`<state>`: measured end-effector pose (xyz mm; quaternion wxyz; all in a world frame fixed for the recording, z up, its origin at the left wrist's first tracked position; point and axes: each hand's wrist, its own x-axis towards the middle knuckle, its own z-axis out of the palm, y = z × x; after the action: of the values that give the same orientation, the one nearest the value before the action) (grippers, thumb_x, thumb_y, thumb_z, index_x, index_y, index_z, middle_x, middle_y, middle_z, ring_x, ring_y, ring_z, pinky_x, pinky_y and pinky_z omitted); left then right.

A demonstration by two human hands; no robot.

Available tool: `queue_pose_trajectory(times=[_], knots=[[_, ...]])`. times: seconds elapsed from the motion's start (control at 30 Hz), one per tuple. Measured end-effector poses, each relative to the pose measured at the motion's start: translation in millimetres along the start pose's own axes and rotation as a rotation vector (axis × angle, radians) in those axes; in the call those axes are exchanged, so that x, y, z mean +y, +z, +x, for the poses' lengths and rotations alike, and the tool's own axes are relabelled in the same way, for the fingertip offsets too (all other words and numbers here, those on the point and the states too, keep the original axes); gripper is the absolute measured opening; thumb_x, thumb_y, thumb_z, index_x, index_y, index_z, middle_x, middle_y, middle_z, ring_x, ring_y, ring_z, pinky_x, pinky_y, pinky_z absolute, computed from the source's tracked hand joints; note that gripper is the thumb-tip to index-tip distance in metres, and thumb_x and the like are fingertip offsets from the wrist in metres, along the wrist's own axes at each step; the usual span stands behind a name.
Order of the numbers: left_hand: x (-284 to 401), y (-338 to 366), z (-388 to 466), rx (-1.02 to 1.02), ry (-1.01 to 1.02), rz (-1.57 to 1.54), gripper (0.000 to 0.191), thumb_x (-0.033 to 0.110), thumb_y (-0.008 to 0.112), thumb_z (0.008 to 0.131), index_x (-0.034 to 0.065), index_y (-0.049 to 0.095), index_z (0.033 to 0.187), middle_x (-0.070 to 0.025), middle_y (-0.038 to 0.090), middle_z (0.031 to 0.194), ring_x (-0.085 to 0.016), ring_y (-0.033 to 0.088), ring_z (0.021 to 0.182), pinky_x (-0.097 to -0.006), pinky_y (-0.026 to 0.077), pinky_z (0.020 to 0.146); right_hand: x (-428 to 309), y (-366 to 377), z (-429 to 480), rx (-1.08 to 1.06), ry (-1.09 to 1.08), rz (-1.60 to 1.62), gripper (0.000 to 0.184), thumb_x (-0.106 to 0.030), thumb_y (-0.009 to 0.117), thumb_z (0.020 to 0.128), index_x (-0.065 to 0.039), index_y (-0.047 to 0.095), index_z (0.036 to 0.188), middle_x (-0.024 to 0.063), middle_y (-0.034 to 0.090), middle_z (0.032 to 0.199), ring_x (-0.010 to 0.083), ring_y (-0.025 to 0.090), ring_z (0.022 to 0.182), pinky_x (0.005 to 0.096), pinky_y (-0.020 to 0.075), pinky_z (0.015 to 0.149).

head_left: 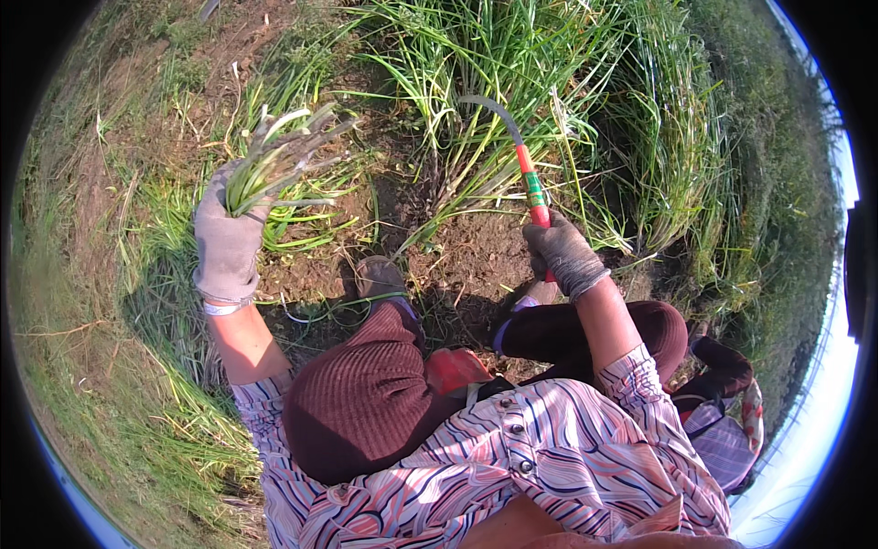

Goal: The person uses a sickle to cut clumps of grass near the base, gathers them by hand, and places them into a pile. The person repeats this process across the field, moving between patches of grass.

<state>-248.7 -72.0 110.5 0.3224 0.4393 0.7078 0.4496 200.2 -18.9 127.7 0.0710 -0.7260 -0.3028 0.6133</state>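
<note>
My left hand (233, 226), in a pale knitted glove, grips a bundle of green stalks (257, 171) with their pale ends pointing up and to the right. Long green leaves spread out below and beside it. In my right hand (566, 254), also gloved, is a sickle (534, 185) with a red and green handle. Its curved metal blade points to the upper left, over a standing clump of long-leaved green plants (480, 151). Whether the blade touches the leaves, I cannot tell.
Dense tall plants (672, 137) stand at the right. Cut or flattened leaves (171, 302) lie along the left. My shoes (381, 278) rest on brown soil (473, 247) in front of me. Another person (720, 432) is close by at the lower right.
</note>
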Motion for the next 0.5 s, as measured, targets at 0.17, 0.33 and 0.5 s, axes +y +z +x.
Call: queue_pose_trajectory(times=[0.17, 0.33, 0.5], knots=[[1.7, 11.0, 3.5, -0.084, 0.346, 0.417, 0.044, -0.009, 0.077, 0.08, -0.0015, 0.073, 0.123, -0.0177, 0.068, 0.136, -0.03, 0.066, 0.127, -0.0372, 0.055, 0.105, 19.1, -23.8, -41.5, -0.069, 0.113, 0.259, 0.022, -0.015, 0.068, 0.1, -0.008, 0.053, 0.113, -0.0004, 0.053, 0.072, 0.0128, 0.051, 0.049, 0.0307, 0.0437, 0.043], [49.4, 37.5, -0.2, -0.193, 0.676, 0.849, 0.029, 0.0, 0.071, 0.073, 0.0047, 0.077, 0.101, -0.0184, 0.069, 0.138, -0.042, 0.057, 0.137, -0.0517, 0.044, 0.119, 32.8, -35.8, -55.7, -0.09, 0.147, 0.265, 0.029, -0.011, 0.072, 0.095, -0.01, 0.05, 0.115, 0.0015, 0.054, 0.077, 0.012, 0.049, 0.047, 0.0293, 0.0433, 0.04], [32.3, 108.0, -13.6, -0.574, 0.756, 0.83, 0.014, 0.015, 0.061, 0.091, 0.0106, 0.071, 0.099, -0.0111, 0.072, 0.108, -0.033, 0.071, 0.101, -0.0473, 0.053, 0.093, 36.2, -38.5, -53.8, -0.098, 0.131, 0.236, 0.03, -0.009, 0.071, 0.094, -0.009, 0.05, 0.115, 0.0028, 0.055, 0.078, 0.0141, 0.051, 0.047, 0.0302, 0.0441, 0.04]])
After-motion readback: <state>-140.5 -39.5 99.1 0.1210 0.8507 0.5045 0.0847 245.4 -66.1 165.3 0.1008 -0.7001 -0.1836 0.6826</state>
